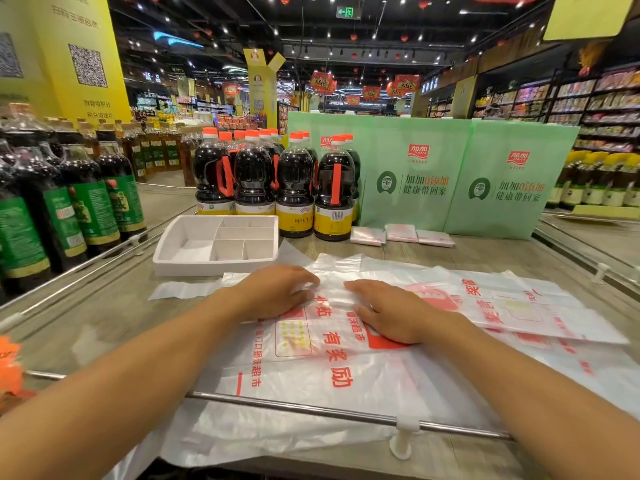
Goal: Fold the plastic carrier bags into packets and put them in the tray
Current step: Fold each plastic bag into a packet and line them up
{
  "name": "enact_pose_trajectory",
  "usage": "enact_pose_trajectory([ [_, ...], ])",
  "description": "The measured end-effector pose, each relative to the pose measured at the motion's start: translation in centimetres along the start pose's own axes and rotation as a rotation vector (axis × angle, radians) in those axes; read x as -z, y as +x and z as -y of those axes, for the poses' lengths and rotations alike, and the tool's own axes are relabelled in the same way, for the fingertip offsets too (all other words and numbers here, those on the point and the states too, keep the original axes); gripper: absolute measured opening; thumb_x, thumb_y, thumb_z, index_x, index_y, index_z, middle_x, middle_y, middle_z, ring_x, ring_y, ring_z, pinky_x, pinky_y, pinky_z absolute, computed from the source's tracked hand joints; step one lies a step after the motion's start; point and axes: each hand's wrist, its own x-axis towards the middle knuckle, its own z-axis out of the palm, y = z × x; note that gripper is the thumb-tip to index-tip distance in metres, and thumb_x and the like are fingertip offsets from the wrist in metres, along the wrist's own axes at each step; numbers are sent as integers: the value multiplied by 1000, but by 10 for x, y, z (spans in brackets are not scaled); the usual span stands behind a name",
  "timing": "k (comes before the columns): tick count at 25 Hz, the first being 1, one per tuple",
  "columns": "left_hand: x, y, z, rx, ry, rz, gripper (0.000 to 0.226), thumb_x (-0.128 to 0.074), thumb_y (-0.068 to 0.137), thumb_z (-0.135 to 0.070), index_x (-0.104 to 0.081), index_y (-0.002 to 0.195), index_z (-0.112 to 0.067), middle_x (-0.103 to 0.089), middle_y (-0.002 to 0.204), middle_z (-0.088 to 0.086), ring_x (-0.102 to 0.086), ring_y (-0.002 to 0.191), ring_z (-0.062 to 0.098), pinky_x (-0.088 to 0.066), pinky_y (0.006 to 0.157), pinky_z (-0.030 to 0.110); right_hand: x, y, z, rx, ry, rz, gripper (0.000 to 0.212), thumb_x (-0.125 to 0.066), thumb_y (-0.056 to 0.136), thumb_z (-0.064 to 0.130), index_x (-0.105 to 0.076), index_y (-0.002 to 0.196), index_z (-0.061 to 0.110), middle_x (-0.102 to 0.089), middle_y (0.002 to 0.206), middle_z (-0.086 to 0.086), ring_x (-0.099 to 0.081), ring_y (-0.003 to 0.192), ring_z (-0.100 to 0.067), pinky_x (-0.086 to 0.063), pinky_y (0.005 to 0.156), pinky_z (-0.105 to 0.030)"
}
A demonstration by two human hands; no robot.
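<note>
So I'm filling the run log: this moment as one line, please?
stage: flattening | left hand: flat on carrier bag | right hand: flat on bag | tray: empty | folded packets: three, outside tray

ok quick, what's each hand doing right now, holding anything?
Left hand: open, palm down, pressing flat on the plastic bag, gripping nothing.
Right hand: open, flat on the same bag, gripping nothing.
</note>
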Motion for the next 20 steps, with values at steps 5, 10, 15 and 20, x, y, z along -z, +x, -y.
enact_pose_trajectory([
  [5, 2, -1, -2, 9, 15, -23, 42, -57, 100, -23, -57, 141, -32, -59, 142, -7, -57, 124, 15, -50, 103, 34, 7, -4, 2, -37, -53, 7, 62, -48, 103, 32, -24, 161, 31, -36, 163, 3, -39, 145, -20, -37, 115, -37],
  [10, 4, -1, 6, 24, -3, -92, 32, -60, 100, -15, -69, 128, -27, -69, 127, -6, -64, 112, 15, -52, 93, 29, 4, -10, -3, -31, 13, 60, 58, -39, 106, 29, -21, 162, 30, -23, 168, 6, -26, 152, -16, -24, 124, -35],
  [15, 4, -5, 17, 79, 5, -207, 22, -60, 101, -20, -74, 116, -29, -74, 112, -11, -68, 101, 15, -56, 80, 35, 1, -9, -5, -13, -13, 119, 61, -32, 109, 44, -9, 164, 29, -3, 171, 6, -4, 157, -11, -3, 127, -32],
  [20, 15, 3, 1, 163, 16, -312, 20, -62, 101, -23, -74, 116, -29, -73, 114, -10, -67, 103, 16, -58, 77, 38, 4, -9, -9, -105, -12, 189, 72, -25, 105, 60, 2, 164, 26, 11, 171, 2, 10, 157, -17, 2, 128, -42],
])
